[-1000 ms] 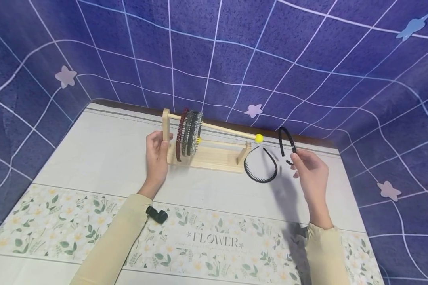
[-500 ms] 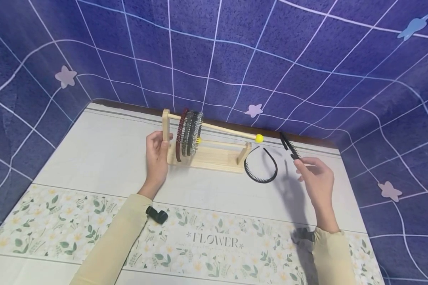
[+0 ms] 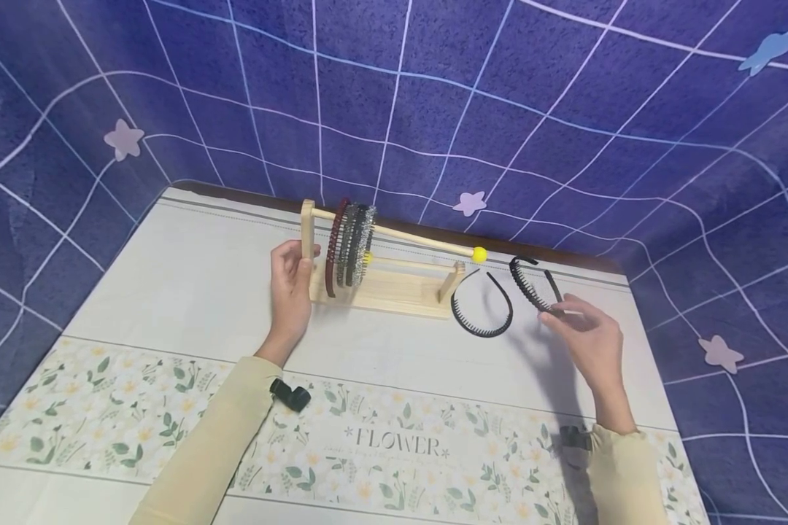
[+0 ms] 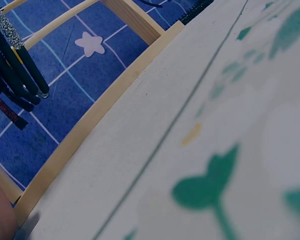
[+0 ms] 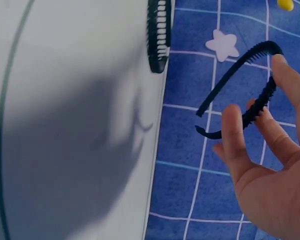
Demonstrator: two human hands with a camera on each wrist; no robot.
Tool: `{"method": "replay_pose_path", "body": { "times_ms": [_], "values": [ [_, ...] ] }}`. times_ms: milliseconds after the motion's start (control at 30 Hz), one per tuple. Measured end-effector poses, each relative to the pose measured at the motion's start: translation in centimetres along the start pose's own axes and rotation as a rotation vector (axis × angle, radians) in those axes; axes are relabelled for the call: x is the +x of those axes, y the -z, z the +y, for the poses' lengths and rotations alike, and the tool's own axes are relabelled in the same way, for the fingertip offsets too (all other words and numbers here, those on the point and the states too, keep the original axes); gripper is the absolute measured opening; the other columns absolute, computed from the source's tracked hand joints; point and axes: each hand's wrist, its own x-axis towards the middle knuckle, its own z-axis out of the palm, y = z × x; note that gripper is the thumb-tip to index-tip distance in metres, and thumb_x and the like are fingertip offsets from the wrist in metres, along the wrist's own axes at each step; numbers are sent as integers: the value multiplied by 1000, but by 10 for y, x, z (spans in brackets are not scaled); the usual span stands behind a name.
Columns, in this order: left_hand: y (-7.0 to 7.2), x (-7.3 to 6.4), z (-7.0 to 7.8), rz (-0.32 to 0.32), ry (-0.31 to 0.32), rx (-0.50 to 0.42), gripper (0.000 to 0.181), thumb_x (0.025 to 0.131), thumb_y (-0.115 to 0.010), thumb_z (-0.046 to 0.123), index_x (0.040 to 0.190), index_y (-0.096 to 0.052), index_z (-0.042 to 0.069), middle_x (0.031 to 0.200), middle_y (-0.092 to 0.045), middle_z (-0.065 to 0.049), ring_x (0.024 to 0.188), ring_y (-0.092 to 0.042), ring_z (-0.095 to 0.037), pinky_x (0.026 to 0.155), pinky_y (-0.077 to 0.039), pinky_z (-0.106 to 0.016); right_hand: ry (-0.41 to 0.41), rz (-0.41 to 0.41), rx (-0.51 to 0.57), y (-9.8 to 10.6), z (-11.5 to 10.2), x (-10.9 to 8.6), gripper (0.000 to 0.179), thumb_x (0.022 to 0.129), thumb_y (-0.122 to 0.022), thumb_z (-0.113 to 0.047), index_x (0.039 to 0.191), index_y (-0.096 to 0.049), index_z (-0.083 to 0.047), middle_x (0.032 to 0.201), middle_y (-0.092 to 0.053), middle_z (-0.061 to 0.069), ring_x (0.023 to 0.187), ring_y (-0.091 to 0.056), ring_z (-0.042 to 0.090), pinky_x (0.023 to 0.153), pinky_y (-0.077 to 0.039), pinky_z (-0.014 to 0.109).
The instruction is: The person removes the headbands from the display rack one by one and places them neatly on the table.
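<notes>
A wooden headband stand (image 3: 394, 293) has two horizontal rods with yellow ball tips. Several headbands (image 3: 350, 244), dark red, black and glittery silver, hang together near its left upright. My left hand (image 3: 291, 284) grips that upright; only its edge shows in the left wrist view. Above the table on the right, my right hand (image 3: 587, 339) holds a black toothed headband (image 3: 528, 288) by its curved part, ends pointing away. In the right wrist view, fingers and thumb are about this headband (image 5: 262, 100). Another black toothed headband (image 3: 482, 332) lies on the table by the stand's right end.
The white table (image 3: 394, 357) bears a floral band with the word FLOWER. A blue gridded backdrop (image 3: 394, 95) with star shapes rises behind and beside it. The upper rod's yellow ball (image 3: 479, 254) sticks out to the right, close to the held headband.
My right hand has moved slightly right and towards me, turning the black headband so its curve now lies near the fingers. The left hand keeps its grip on the stand.
</notes>
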Motion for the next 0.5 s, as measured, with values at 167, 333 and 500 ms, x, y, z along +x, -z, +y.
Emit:
{"method": "replay_pose_path", "body": {
  "times_ms": [167,333,500],
  "values": [
    [0,1,1,-7,1,18,31,119,-48,18,150,-44,11,145,-65,-22,139,-61,-23,124,-46,-39,-13,-5,-91,6,14,3,36,85,-101,-22,111,-86,-3,146,-72,14,123,-66,-2,121,-46,31],
    [0,1,2,-8,-2,14,31,119,-49,18,149,-44,11,144,-65,-22,138,-62,-21,125,-45,-45,7,-28,-81,8,28,5,38,85,-100,-17,114,-84,0,147,-72,13,96,-73,-9,102,-51,13],
    [0,1,1,0,-14,13,30,119,-50,16,148,-46,11,143,-66,-24,137,-63,-20,123,-46,-46,57,-78,-41,12,38,7,41,85,-99,-9,117,-80,7,149,-69,21,85,-74,-8,87,-56,9]
  ]
}}
